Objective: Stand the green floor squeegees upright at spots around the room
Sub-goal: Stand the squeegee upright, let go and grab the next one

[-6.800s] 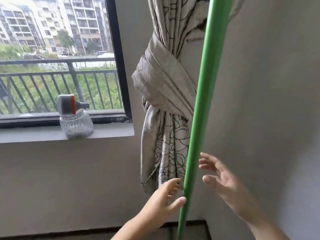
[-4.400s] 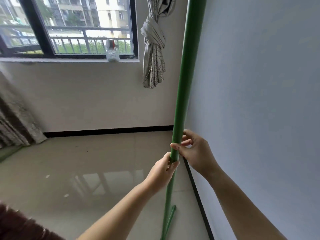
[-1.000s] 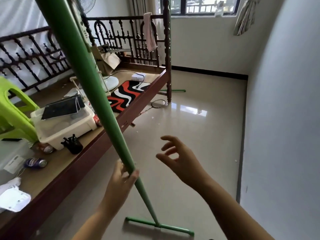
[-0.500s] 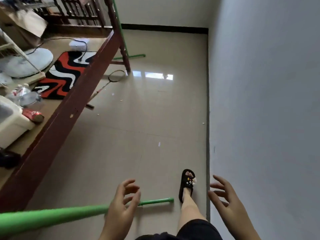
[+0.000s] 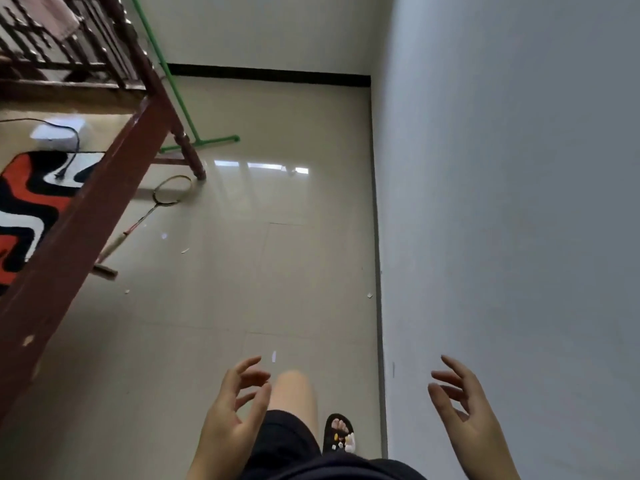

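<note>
One green floor squeegee (image 5: 180, 98) stands upright at the far end of the room, its pole leaning against the bed's corner post and its blade on the floor by the post's foot. My left hand (image 5: 232, 417) is low in the middle of the view, fingers spread, holding nothing. My right hand (image 5: 464, 414) hovers close to the grey wall on the right, also spread with nothing in it. The squeegee I held a moment ago is out of sight.
A dark red wooden bed frame (image 5: 79, 216) runs along the left. A badminton racket (image 5: 149, 209) lies on the floor beside it. A red, black and white rug (image 5: 24, 202) lies on the bed boards. The grey wall (image 5: 519, 202) closes the right side. My knee and sandalled foot (image 5: 341, 434) are below.
The green pole my left hand gripped has left the view; both hands now hold nothing. The view has swung down and forward along the floor between bed and wall.
</note>
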